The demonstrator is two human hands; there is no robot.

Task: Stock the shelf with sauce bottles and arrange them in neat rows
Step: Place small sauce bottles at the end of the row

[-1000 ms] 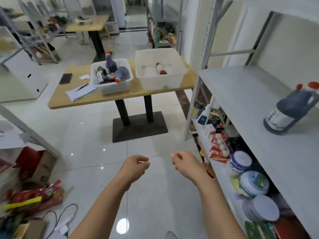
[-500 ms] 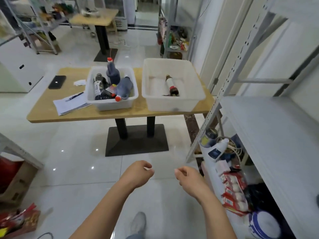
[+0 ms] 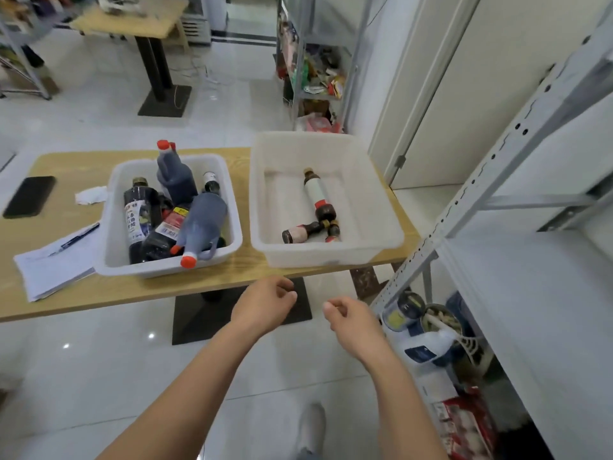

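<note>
Two white bins stand on a wooden table (image 3: 116,293). The left bin (image 3: 109,227) holds several dark sauce bottles, among them a red-capped jug (image 3: 175,175) standing up and another jug (image 3: 202,224) lying tilted. The right bin (image 3: 381,207) holds a long white-labelled bottle (image 3: 316,194) and two small bottles (image 3: 300,232) lying flat. My left hand (image 3: 265,305) and my right hand (image 3: 351,322) hover loosely curled and empty just before the table's front edge. The grey shelf board (image 3: 530,293) lies to the right.
A black phone (image 3: 30,195), papers with a pen (image 3: 56,260) and a crumpled tissue lie on the table's left. Jars, cans and packets fill the lower shelf (image 3: 431,346) at right. Another table (image 3: 132,18) and a stocked rack (image 3: 315,68) stand farther back.
The view has turned away from the shelf and closed in on the table; the bins now loom larger. Both hands stay loosely curled and empty in front of me.
</note>
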